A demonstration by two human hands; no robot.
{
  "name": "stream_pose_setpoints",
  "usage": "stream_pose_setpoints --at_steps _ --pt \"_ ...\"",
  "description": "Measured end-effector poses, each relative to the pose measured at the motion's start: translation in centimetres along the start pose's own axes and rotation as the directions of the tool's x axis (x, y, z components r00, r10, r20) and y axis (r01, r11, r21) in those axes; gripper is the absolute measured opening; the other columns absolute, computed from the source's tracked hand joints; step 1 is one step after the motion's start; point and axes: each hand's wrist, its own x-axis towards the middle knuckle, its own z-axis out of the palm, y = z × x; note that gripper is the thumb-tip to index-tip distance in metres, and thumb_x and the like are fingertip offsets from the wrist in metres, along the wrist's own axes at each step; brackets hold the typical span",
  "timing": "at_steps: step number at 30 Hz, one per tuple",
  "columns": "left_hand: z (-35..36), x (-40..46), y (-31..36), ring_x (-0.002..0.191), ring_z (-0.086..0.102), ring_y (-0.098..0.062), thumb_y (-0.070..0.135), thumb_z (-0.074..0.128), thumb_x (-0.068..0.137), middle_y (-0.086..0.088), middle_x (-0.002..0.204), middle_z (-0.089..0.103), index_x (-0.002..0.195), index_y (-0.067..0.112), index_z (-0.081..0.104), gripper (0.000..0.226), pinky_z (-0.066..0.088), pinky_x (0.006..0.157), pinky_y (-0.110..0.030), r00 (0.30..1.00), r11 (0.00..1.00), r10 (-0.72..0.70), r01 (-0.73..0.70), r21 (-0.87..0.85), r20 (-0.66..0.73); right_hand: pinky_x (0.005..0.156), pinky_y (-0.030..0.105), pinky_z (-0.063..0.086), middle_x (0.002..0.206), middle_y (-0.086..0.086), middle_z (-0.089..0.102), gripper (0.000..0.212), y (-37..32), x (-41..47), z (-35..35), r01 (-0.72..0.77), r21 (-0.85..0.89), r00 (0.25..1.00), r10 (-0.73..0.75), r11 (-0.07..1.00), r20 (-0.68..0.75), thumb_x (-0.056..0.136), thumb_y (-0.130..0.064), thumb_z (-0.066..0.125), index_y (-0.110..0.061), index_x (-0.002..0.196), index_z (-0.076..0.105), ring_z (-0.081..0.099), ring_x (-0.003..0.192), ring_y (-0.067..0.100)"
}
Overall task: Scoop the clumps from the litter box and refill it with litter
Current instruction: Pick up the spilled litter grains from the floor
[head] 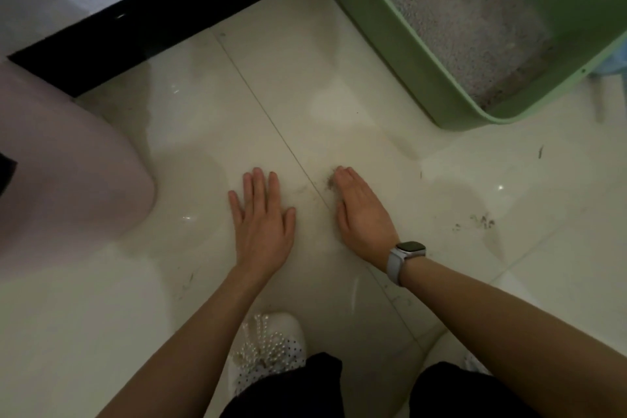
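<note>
We see a green litter box (390,34) at the upper right, standing on the pale tiled floor (203,132) close to the wall with its dark skirting (142,20). Its walls are smooth plastic with rounded corners and a flat rim. Inside lies grey, grainy litter (451,10), spread over the bottom, with darker specks gathered toward the near corner. The picture is blurred there, so we cannot tell clumps from loose grains.

Both of the person's hands lie low on the floor, well apart from the box. The left hand (263,217) rests palm down with its fingers straight and slightly spread, holding nothing. The right hand (361,210) is set on its edge beside it, fingers straight and together, gripping nothing; a small grey heap of spilled litter (328,181) sits right against its fingertips, next to the tile joint. A watch (407,256) with a pale strap is on the right wrist.

More dark crumbs (481,221) are scattered on the tile to the right of the hands. A pale pink bin (68,173) stands at the left. At the bottom we see a white shoe (268,346) trimmed with beads and dark trouser legs (288,387).
</note>
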Motion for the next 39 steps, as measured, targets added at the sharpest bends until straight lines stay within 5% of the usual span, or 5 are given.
stream_pose_setpoints --at_steps 3,15,30,34,39 --pt "0.3 0.2 -0.4 0.134 -0.028 -0.016 0.053 0.0 0.082 -0.009 0.152 -0.019 0.146 0.011 -0.004 0.077 -0.02 0.108 -0.043 0.996 0.997 -0.02 0.013 0.074 0.092 0.082 0.042 0.047 0.106 0.02 0.058 0.041 0.3 0.9 -0.9 -0.073 -0.04 0.979 0.064 0.997 -0.193 0.087 -0.023 0.03 0.001 0.108 0.056 0.055 0.096 0.037" --pt "0.1 0.4 -0.3 0.132 -0.03 -0.015 0.056 -0.002 0.079 -0.009 0.155 -0.015 0.146 0.015 -0.007 0.079 -0.022 0.106 -0.042 0.992 0.996 -0.026 0.016 0.084 0.121 0.046 0.026 0.03 0.069 0.014 0.061 0.044 -0.9 6.7 -1.7 0.12 -0.601 0.99 -0.141 0.79 0.012 0.086 -0.045 0.048 -0.007 0.07 0.065 0.059 0.06 0.029" --pt "-0.3 0.3 -0.4 0.135 -0.024 -0.016 0.055 0.003 0.08 -0.009 0.156 -0.009 0.148 0.015 0.002 0.079 -0.017 0.109 -0.043 0.997 0.999 0.0 -0.003 0.033 0.081 0.053 0.026 0.039 0.063 0.004 0.054 0.023 0.5 4.8 0.3 0.243 -0.616 0.936 -0.347 0.749 -0.053 0.072 -0.014 0.035 -0.016 0.06 0.055 0.051 0.053 0.023" --pt "-0.5 0.4 -0.6 0.142 0.012 -0.031 0.052 0.022 0.082 -0.016 0.152 0.021 0.141 0.013 0.032 0.072 0.005 0.112 -0.047 1.0 1.0 0.017 -0.017 -0.019 -0.017 0.049 0.025 0.039 0.058 0.004 0.053 0.023 0.4 5.2 0.3 0.266 -0.598 0.93 -0.364 0.757 -0.047 0.068 -0.009 0.035 -0.014 0.057 0.054 0.05 0.048 0.022" --pt "-0.5 0.4 -0.9 0.092 0.046 -0.021 0.048 0.045 0.076 -0.006 0.094 0.058 0.09 0.015 0.056 0.038 0.03 0.079 -0.03 0.973 0.993 0.03 -0.056 -0.106 -0.231 0.043 0.022 0.035 0.05 0.009 0.051 0.017 0.5 5.9 0.1 0.271 -0.512 0.92 -0.375 0.815 -0.11 0.063 -0.008 0.043 -0.008 0.049 0.052 0.048 0.039 0.025"
